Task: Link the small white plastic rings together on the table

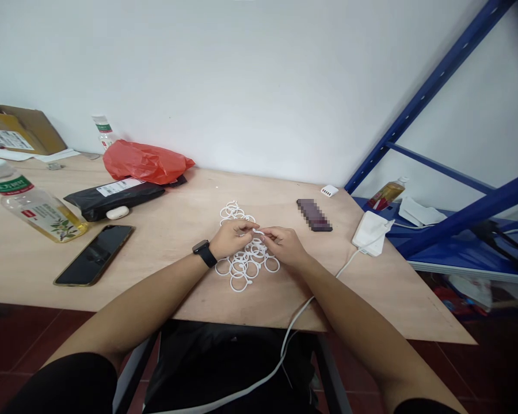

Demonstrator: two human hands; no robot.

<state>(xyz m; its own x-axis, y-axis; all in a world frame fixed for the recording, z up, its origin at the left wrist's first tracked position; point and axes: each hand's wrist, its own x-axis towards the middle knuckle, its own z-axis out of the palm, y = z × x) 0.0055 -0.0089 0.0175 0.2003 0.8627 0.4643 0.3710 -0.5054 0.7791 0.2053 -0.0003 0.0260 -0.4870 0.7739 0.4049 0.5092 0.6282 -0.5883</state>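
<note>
Above a loose pile of white plastic rings, my left hand and my right hand meet at the fingertips. Between them they pinch a white plastic ring, seen nearly edge-on and partly hidden by the fingers. Both hands are closed, thumbs against forefingers. Some rings of the pile lie beyond my left hand, others spread out below both hands toward me. Several carry a small knob or eyelet on the rim. A black smartwatch is on my left wrist.
On the left stand a drink bottle, a phone, a black parcel and a red plastic bag. To the right lie a dark pixelated phone and a white power adapter, its cable crossing the table's front edge. A blue rack rises beyond.
</note>
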